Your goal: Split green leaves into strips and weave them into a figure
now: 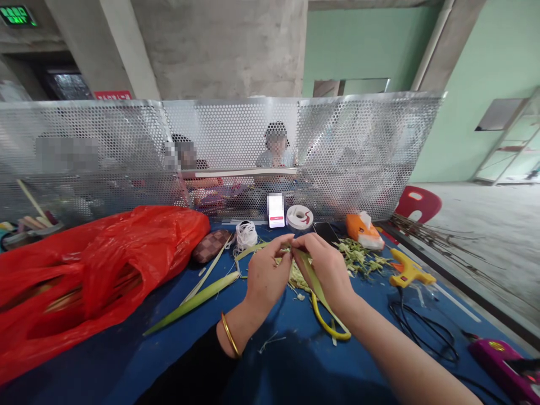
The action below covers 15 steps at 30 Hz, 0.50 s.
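My left hand (266,270), with a gold bangle at the wrist, meets my right hand (324,267) fingertip to fingertip near the middle of the view. A long green leaf strip (314,281) runs from my right fingers down beneath the palm, and its upper end lies between both hands' pinched fingers. Below my right hand a yellow-green loop (323,320) rests on the blue table (287,371). Pale green plaited pieces (297,277) lie behind and between the hands. Left of them is a large folded green leaf (202,298).
A red plastic bag (126,242) fills the left. White string (246,235), a lit phone (276,211), a ribbon roll (300,217) and tissues (365,229) stand behind. At right lie a yellow glue gun (409,270) and cables. People sit beyond the perforated screen (228,129).
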{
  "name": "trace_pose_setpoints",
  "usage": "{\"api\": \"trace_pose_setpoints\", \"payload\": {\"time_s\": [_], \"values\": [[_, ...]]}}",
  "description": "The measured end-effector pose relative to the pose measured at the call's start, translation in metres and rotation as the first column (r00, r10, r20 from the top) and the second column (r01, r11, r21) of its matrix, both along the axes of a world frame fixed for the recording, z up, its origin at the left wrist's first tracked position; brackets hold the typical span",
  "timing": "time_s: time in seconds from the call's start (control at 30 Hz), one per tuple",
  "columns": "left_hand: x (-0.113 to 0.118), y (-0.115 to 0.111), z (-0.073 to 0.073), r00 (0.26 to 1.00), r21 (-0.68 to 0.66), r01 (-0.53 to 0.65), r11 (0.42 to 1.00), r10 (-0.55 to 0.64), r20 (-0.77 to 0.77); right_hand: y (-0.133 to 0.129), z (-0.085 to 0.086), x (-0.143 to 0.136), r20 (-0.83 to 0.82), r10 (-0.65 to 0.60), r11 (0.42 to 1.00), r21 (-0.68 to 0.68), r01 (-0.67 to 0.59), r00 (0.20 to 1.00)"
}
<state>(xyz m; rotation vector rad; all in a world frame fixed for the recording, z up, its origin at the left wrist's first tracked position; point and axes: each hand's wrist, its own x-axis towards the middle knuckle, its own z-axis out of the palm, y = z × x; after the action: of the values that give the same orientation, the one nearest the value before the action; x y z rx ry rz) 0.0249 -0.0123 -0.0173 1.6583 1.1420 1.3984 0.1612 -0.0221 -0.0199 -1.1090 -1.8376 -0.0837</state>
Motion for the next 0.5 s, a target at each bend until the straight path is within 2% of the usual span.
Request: {"api": "trace_pose_setpoints", "payload": {"time_s": [0.17,0.3,0.5], "values": [[0.0007,0.0002,-0.0036,0.998,0.024,-0.059,0.998,0.058,0.013,-0.0032,-0.0018,-0.0046,0.140,-0.070,0.996,0.057,0.063,0.988],[0.0012,0.0009,-0.0050,0.999,0.031,-0.029,0.999,0.028,0.020,-0.0039,-0.0005,-0.0065,0.154,-0.115,0.988,0.120,0.097,0.981],[0.0042,-0.0007,-0.0020,0.991,-0.055,0.042,0.998,-0.034,0.128,-0.0037,-0.0036,-0.0076,0.253,-0.201,0.954,0.270,0.130,0.946]]}}
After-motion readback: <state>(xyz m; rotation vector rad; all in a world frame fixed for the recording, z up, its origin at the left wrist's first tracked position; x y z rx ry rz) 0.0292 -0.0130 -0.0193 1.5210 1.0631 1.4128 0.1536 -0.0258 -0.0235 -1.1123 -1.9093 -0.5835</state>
